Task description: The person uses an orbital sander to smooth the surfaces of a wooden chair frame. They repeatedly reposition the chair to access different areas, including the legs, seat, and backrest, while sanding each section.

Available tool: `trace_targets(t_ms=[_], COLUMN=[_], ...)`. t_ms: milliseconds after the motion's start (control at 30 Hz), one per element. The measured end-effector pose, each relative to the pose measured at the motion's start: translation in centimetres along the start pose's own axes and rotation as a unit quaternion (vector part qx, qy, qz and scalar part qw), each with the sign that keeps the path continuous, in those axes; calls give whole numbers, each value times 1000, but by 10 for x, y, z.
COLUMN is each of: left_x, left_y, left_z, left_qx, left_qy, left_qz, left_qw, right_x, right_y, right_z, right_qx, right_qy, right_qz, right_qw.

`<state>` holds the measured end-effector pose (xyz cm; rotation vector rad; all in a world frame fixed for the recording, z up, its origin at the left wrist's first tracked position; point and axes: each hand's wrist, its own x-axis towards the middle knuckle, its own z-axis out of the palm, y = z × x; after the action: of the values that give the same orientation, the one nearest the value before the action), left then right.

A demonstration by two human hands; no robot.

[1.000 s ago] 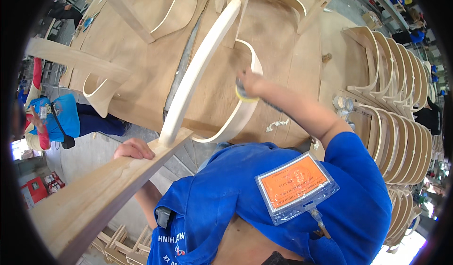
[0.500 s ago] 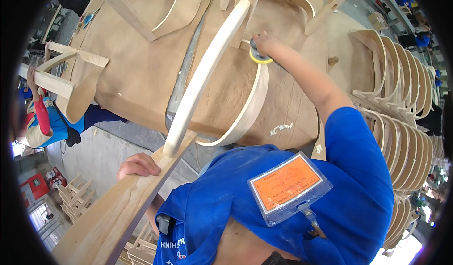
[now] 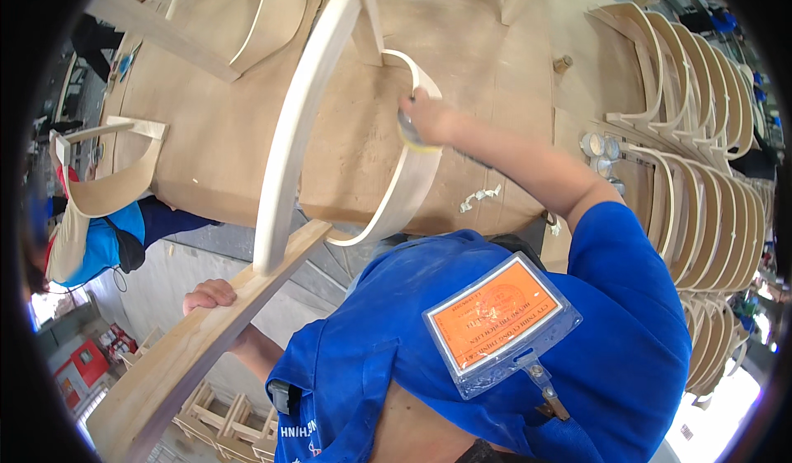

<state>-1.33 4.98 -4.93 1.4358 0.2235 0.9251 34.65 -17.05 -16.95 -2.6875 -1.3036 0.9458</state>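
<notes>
- Compared with half a second ago, the right hand [image 3: 433, 118] and its sander [image 3: 407, 125] have moved down the curved band [image 3: 399, 202] toward the person, and the band's upper end now shows beyond them.
- Right arm: it comes out of a blue sleeve [image 3: 606, 236], bends at the elbow and reaches forward and to the left, the forearm sloping across above the bench [image 3: 487, 162].
- The right fingers are closed around the sander's dark body, blurred; the exact thumb position cannot be told.
- The sander's yellow pad [image 3: 422, 146] meets the band, as far as the blur shows.
- Left arm: its forearm passes below the long board [image 3: 186, 357], and the left hand [image 3: 211, 296] comes up at the far edge.
- The left fingers bend over that edge, knuckles up, gripping the board; the thumb is hidden.
- Board, band and arched rail [image 3: 299, 121] belong to one pale wooden frame, tipped at the bench's near edge, directly before the person, with the board reaching past the edge to the lower left.
</notes>
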Motion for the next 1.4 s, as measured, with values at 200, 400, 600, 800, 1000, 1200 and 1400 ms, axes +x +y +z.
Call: trace_targets(t_ms=[200, 400, 600, 800, 1000, 1200, 1400], left_x=[-12, -13, -9, 3, 1, -18, -38], left_y=[-21, -52, -53, -32, -20, -21, -32], left_z=[-56, -124, -138, -111, -79, -52, -50], left_qx=[-63, -93, -64, -48, -56, -41, -81], left_qy=[71, 168, 198, 216, 292, 342, 379], left_qz=[-48, -92, -113, -124, -147, -152, -180], left_qw=[994, 977, 972, 967, 943, 926, 904], right_x=[-98, -118, -104, -93, -42, 1, -7], right_y=[44, 153, 213, 217, 161, 100, 110], right_z=[79, 155, 189, 182, 163, 145, 106], right_qx=[195, 264, 228, 234, 251, 743, 619], right_qy=[68, 160, 229, 159, 322, 152, 205], right_qz=[-74, 204, 311, 375, 189, 106, 191], right_qw=[976, 929, 894, 883, 893, 643, 734])
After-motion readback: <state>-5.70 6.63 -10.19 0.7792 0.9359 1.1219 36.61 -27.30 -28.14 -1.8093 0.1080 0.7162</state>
